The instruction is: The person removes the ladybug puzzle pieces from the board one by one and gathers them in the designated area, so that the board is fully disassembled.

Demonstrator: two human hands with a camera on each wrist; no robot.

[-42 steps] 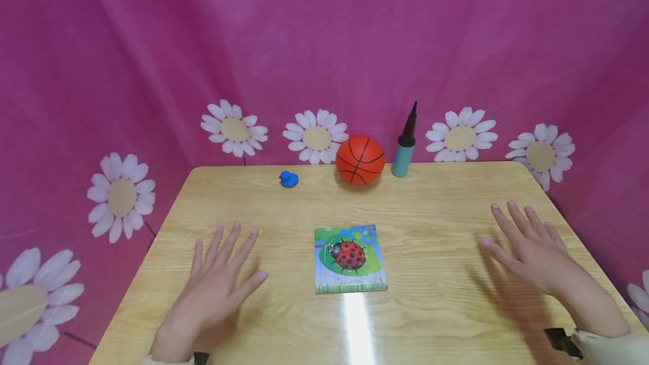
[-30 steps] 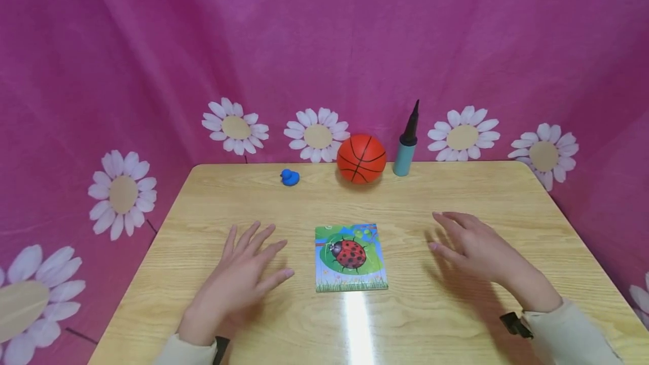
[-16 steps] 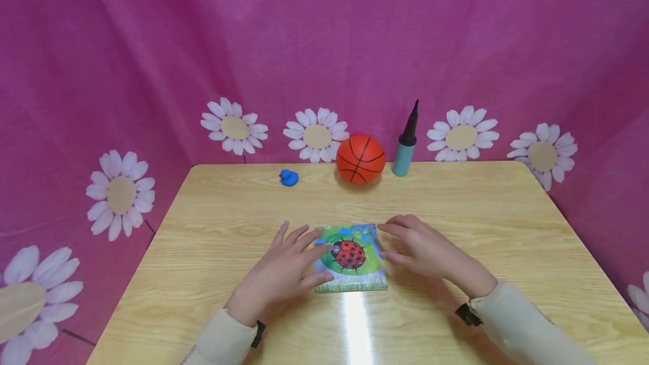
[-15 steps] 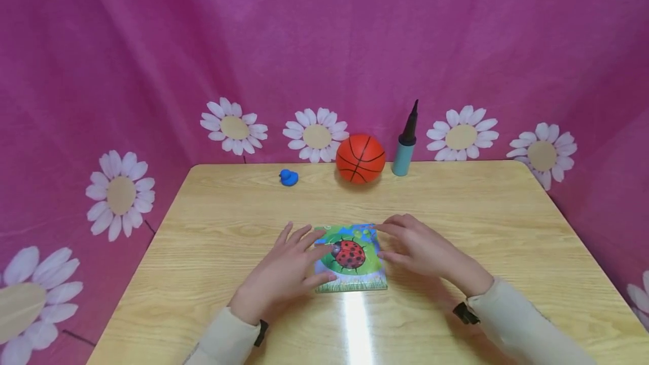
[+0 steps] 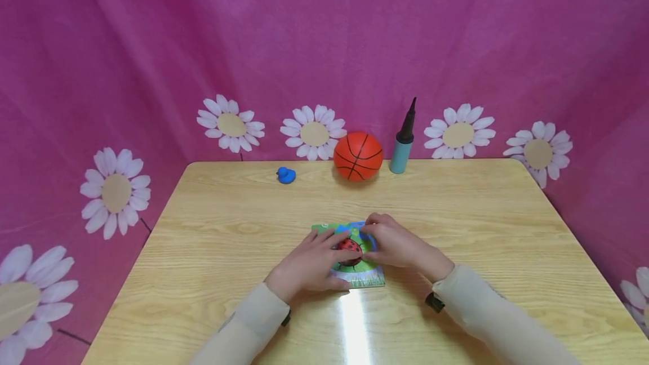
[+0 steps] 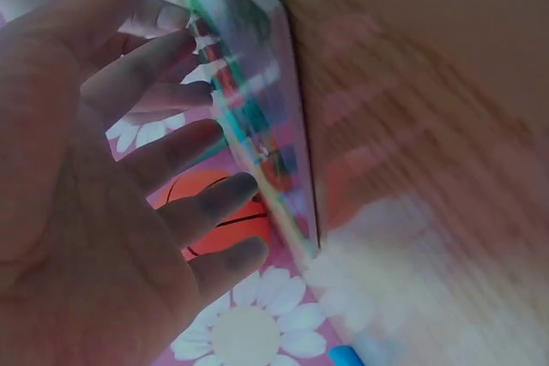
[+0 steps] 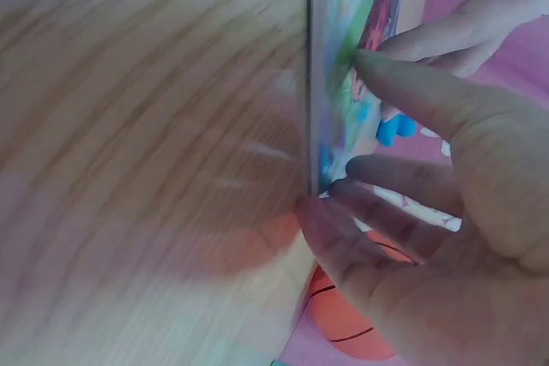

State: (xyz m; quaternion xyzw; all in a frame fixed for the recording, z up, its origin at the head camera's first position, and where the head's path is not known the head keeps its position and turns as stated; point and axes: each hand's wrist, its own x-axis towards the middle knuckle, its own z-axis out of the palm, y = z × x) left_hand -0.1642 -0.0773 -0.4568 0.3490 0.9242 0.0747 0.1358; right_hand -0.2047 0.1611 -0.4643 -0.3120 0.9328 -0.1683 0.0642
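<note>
A square ladybug puzzle (image 5: 366, 281) lies flat near the middle of the table, a red ladybug on green with grass along its near edge. Spread over its left half is my left hand (image 5: 311, 266), fingers nearly straight and covering part of the picture. In the left wrist view its fingertips reach the puzzle's face (image 6: 249, 66). My right hand (image 5: 398, 244) is at the upper right corner. The right wrist view shows its thumb on the picture and its other fingertips around the corner of the puzzle (image 7: 339, 19), bent loosely.
Along the table's (image 5: 213, 207) back edge stand a small blue duck (image 5: 286, 175), an orange toy basketball (image 5: 358, 156) and a teal hand pump (image 5: 401, 156) with a black nozzle. A pink curtain (image 5: 304, 32) with white daisies hangs behind and at both sides.
Both hands have come inward from the table's sides onto the puzzle, the left moving right and the right moving left. The puzzle, duck, basketball and pump stay where they were.
</note>
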